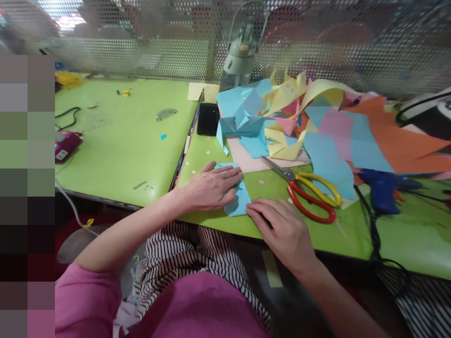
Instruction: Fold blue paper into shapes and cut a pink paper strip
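Note:
A folded piece of light blue paper [240, 203] lies on the green table near its front edge. My left hand [214, 188] rests flat across the paper's upper part, fingers stretched out, hiding much of it. At the lower right corner, my right hand [283, 227] pinches the paper between thumb and fingers. Right of the paper lie scissors [289, 175] with one red and one yellow handle, blades apart. Just beyond are folded paper shapes, among them a blue one [252, 134] and a yellow one [286, 145].
A black phone [207, 119] lies by the table seam, a green water bottle [239, 63] behind it. Orange sheets [398, 141] and other coloured paper spread to the right. A blue glue gun [382, 190] with a black cable lies at the right. A perforated metal screen [158, 42] stands behind.

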Demonstrator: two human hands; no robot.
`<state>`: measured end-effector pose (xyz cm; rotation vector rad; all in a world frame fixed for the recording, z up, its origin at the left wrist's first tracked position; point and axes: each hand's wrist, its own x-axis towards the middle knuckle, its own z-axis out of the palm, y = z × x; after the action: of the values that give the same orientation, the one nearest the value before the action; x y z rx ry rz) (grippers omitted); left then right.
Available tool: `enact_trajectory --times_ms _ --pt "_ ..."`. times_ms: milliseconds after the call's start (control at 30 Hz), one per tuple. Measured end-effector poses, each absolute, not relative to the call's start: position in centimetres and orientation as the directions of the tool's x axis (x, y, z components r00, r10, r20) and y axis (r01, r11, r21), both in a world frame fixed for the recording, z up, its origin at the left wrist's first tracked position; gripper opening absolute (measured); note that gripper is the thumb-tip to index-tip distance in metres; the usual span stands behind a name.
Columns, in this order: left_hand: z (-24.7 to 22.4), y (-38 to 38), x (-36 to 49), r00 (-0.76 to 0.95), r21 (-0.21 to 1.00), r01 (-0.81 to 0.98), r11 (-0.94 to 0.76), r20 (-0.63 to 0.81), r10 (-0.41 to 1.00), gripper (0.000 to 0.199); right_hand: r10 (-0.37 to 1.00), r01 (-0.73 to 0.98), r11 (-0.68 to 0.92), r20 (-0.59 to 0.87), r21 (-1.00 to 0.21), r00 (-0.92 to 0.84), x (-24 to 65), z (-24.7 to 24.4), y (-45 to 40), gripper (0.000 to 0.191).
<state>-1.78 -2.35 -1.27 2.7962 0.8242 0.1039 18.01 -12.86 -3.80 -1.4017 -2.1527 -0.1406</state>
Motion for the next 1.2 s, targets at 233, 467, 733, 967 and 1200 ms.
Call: enact_trajectory --times_ms 233,467,733,967,1200 --pt "-1.5 -2.2 -1.5 0.839 0.207 0.530 -0.822 0.014 0.544 0.051 0.806 0.865 0.456 0.511 -0.210 -0.300 17.9 -3.8 -12.8 0.014" --pt "-1.2 -0.8 -1.7 0.872 0.227 0.479 -0.848 -0.014 0.489 0.047 0.815 0.862 0.455 0.494 -0.224 -0.302 18.1 -3.8 -12.8 0.017" --pt "-1.1 -2.6 -2.8 0.838 0.204 0.496 -0.844 0.141 0.527 0.047 0.782 0.838 0.509 0.512 -0.196 -0.356 18.4 -3.8 -13.2 0.016" --pt "-2.6 -7.6 -5.0 0.752 0.272 0.452 -0.849 0.395 0.527 0.025 0.770 0.837 0.518 0.522 -0.176 -0.367 18.3 -3.8 -13.2 0.017" --pt "-4.7 -9.6 -5.5 0.718 0.209 0.448 -0.869 0.495 0.490 0.032 0.761 0.854 0.503 0.536 -0.130 -0.367 18.1 -4.0 -13.0 0.017"
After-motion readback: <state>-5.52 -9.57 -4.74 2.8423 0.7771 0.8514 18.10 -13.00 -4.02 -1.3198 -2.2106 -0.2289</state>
